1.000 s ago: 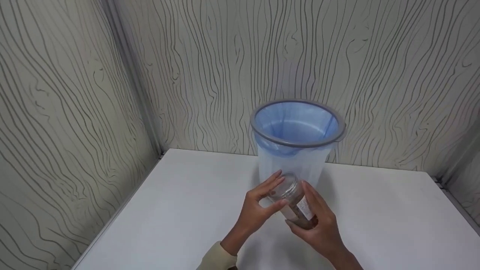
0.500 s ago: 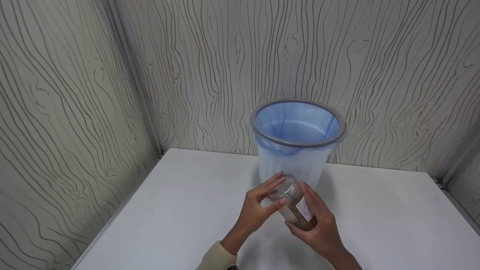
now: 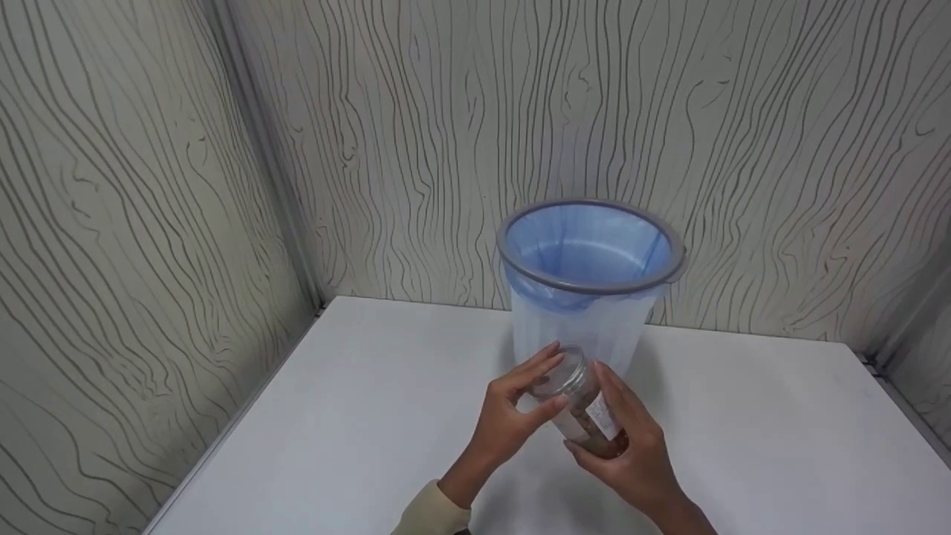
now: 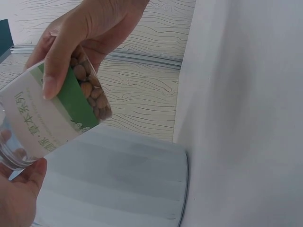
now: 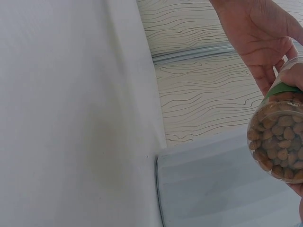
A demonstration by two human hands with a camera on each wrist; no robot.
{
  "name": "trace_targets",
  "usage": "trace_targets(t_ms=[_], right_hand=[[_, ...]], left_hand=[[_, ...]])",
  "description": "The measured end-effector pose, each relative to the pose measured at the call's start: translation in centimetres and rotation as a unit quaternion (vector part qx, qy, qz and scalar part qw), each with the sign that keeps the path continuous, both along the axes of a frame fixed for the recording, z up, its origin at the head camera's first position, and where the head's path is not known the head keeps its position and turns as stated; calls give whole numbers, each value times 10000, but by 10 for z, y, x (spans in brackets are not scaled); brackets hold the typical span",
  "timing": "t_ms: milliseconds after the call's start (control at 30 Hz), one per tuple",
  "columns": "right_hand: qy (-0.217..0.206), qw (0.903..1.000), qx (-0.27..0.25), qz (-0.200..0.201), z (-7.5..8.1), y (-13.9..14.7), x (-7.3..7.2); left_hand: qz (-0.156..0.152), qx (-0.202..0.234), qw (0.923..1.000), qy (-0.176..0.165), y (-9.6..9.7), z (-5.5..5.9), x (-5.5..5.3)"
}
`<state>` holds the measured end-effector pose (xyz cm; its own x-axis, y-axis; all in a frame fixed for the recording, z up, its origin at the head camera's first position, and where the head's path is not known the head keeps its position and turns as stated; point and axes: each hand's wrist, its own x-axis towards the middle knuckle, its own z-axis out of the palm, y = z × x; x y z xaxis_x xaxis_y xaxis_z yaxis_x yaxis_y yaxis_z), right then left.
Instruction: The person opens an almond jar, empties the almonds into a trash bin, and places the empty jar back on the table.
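A clear jar (image 3: 576,427) of brown, almond-like nuts (image 4: 92,90) is held tilted above the table, in front of the bin. Its clear, ridged top end leans up and left in the head view. My left hand (image 3: 505,420) grips that top end between thumb and fingers. Around the lower body curls my right hand (image 3: 635,449). In the left wrist view, the jar's white and green label (image 4: 40,111) faces the camera, partly covered by the right thumb. The right wrist view shows the nuts through the jar's round base (image 5: 279,146). Whether a lid is on cannot be told.
A pale bin (image 3: 579,323) with a blue liner (image 3: 594,253) and grey rim ring stands just behind the hands. The white table (image 3: 371,401) meets wood-grain panels (image 3: 446,148) at the back and sides.
Both hands keep their holds on the jar. The jar has turned slightly between them, and its nuts show a little more; otherwise the scene is almost still.
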<state>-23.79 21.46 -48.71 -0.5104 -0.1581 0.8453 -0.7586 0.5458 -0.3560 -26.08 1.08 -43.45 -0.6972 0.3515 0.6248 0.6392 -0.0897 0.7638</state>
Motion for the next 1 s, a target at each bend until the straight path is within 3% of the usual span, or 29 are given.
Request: trace_targets(t_ms=[233, 533, 767, 1000], right_hand=[[117, 9999, -2, -8, 1, 0, 0], [35, 10000, 40, 1, 2, -1, 3], [-3, 9999, 81, -88, 2, -1, 3], [53, 10000, 62, -27, 2, 0, 2]], left_hand=[[-29, 52, 10000, -30, 1, 2, 2], [201, 48, 9998, -57, 1, 5, 7], [420, 42, 9991, -102, 8, -21, -11], [335, 147, 9993, -40, 7, -25, -14]])
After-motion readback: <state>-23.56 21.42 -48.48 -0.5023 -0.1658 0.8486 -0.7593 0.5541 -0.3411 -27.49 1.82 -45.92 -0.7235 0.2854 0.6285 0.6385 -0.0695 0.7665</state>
